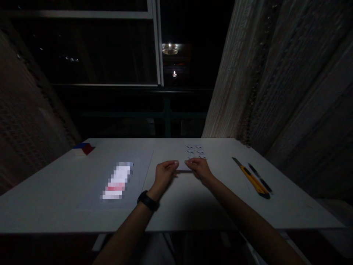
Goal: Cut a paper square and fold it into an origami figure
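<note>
My left hand (164,173) and my right hand (200,168) meet over the middle of a white table (55,198). Between them they pinch a small white piece of paper (183,165), one hand at each end. Both hands have the fingers curled onto it. A black watch (148,201) is on my left wrist. Just beyond the paper lie several small cut paper shapes (196,151) in rows.
A yellow utility knife (251,178) and a black pen (259,177) lie at the right. A large sheet with a blurred patch (118,181) lies at the left. A red and blue block (83,148) sits at the far left corner. Curtains hang on both sides of a dark window.
</note>
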The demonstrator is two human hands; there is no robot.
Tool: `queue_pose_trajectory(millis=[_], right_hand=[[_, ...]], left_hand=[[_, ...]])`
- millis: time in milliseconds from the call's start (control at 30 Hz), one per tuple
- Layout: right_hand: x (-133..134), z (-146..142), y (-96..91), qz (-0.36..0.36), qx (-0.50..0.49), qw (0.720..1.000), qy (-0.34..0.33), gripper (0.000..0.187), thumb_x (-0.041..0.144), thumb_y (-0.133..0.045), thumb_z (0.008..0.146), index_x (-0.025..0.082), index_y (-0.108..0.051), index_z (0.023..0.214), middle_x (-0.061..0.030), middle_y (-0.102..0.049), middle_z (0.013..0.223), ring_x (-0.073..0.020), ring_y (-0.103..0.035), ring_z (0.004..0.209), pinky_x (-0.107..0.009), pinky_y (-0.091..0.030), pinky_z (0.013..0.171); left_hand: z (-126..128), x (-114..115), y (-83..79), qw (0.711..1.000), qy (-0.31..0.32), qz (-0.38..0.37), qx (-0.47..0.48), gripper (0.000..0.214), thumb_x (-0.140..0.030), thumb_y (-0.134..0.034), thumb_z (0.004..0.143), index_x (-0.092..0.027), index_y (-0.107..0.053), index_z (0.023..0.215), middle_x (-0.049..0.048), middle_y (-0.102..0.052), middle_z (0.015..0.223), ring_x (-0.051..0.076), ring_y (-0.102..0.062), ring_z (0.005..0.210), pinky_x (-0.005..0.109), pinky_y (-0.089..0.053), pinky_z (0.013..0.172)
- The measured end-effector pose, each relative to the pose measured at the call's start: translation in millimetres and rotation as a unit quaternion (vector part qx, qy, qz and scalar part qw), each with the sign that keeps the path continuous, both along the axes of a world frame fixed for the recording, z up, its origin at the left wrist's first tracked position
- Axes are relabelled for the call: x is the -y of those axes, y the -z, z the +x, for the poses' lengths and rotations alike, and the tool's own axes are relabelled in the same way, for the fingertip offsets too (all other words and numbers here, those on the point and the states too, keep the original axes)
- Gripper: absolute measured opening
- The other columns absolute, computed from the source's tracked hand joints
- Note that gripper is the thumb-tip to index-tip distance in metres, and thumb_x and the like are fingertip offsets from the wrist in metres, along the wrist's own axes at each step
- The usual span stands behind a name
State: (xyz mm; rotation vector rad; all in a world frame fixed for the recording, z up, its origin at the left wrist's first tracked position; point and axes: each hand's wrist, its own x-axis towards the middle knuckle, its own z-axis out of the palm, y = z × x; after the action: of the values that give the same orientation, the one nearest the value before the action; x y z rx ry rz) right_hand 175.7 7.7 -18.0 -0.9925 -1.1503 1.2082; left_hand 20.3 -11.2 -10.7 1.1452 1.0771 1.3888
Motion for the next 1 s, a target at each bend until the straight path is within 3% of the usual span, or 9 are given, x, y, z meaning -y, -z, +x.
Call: queue_pose_trajectory(millis=[300, 467, 600, 700, 800, 900, 1000], right_hand=[[3.6, 0.8, -0.1, 0.001, 0.046, 0.998, 0.03, 0.027, 0.038, -0.071, 0.053, 0.014, -0.061, 0.051, 0.0028, -0.048, 0.038, -0.0084, -0.041, 0.039, -0.022, -0.031, 0.041], [0.7, 3.4, 2.0, 0.074, 0.144, 0.987, 0.024, 0.023, 0.036, -0.069, 0.056, 0.014, -0.065, 0.058, -0.0013, -0.061, 0.052, -0.0127, -0.052, 0.05, -0.024, -0.039, 0.05], [0.2, 3.5, 3.6, 0.096, 0.231, 0.966, 0.066, 0.024, 0.037, -0.066, 0.06, 0.014, -0.066, 0.056, -0.0016, -0.06, 0.049, -0.0127, -0.052, 0.049, -0.023, -0.037, 0.048], [2.7, 0.4, 2.1, 0.111, 0.234, 0.962, 0.084, 0.028, 0.041, -0.065, 0.062, 0.014, -0.065, 0.058, -0.0016, -0.06, 0.051, -0.0119, -0.051, 0.049, -0.022, -0.037, 0.047], [5.3, -1.6, 0.5, 0.095, 0.188, 0.977, 0.041, 0.035, 0.048, -0.059, 0.068, 0.014, -0.065, 0.062, 0.0008, -0.054, 0.042, -0.0096, -0.046, 0.039, -0.021, -0.035, 0.041], [6.1, -1.5, 0.8, 0.032, 0.132, 0.99, -0.03, 0.042, 0.053, -0.053, 0.071, 0.012, -0.063, 0.064, 0.0025, -0.048, 0.032, -0.0088, -0.04, 0.028, -0.02, -0.031, 0.033], [5.7, -2.1, 2.8, 0.003, 0.096, 0.994, -0.055, 0.043, 0.053, -0.056, 0.068, 0.011, -0.064, 0.069, -0.0012, -0.056, 0.038, -0.0101, -0.047, 0.03, -0.02, -0.035, 0.033]], left_hand=[[4.7, -0.3, 1.9, 0.999, 0.006, -0.043, 0.011, 0.039, -0.024, -0.079, 0.047, -0.007, -0.059, 0.076, 0.0047, -0.062, 0.054, 0.015, -0.06, 0.047, 0.02, -0.044, 0.04], [5.9, 0.7, 5.4, 0.998, 0.026, -0.052, -0.006, 0.033, -0.023, -0.079, 0.046, -0.01, -0.055, 0.064, 0.0031, -0.058, 0.047, 0.018, -0.061, 0.047, 0.02, -0.043, 0.038], [5.8, 1.9, 5.5, 0.998, 0.039, -0.045, -0.019, 0.032, -0.025, -0.079, 0.047, -0.01, -0.055, 0.062, 0.0047, -0.06, 0.048, 0.018, -0.061, 0.047, 0.02, -0.044, 0.039], [4.3, 1.3, 3.7, 0.999, 0.027, -0.039, -0.005, 0.033, -0.026, -0.078, 0.048, -0.008, -0.058, 0.066, 0.0067, -0.062, 0.053, 0.018, -0.062, 0.05, 0.021, -0.045, 0.041], [1.5, -0.4, 2.1, 1.0, 0.007, -0.024, 0.006, 0.035, -0.028, -0.077, 0.051, -0.006, -0.061, 0.073, 0.0085, -0.064, 0.058, 0.018, -0.063, 0.053, 0.021, -0.045, 0.041], [-1.0, -2.2, 2.3, 1.0, -0.016, -0.013, 0.022, 0.039, -0.029, -0.076, 0.052, -0.006, -0.063, 0.08, 0.0087, -0.066, 0.061, 0.018, -0.063, 0.055, 0.022, -0.046, 0.044], [-2.1, -3.6, 3.3, 0.998, -0.018, -0.011, 0.052, 0.042, -0.028, -0.076, 0.053, -0.006, -0.063, 0.087, 0.0104, -0.068, 0.071, 0.017, -0.063, 0.061, 0.026, -0.051, 0.055]])
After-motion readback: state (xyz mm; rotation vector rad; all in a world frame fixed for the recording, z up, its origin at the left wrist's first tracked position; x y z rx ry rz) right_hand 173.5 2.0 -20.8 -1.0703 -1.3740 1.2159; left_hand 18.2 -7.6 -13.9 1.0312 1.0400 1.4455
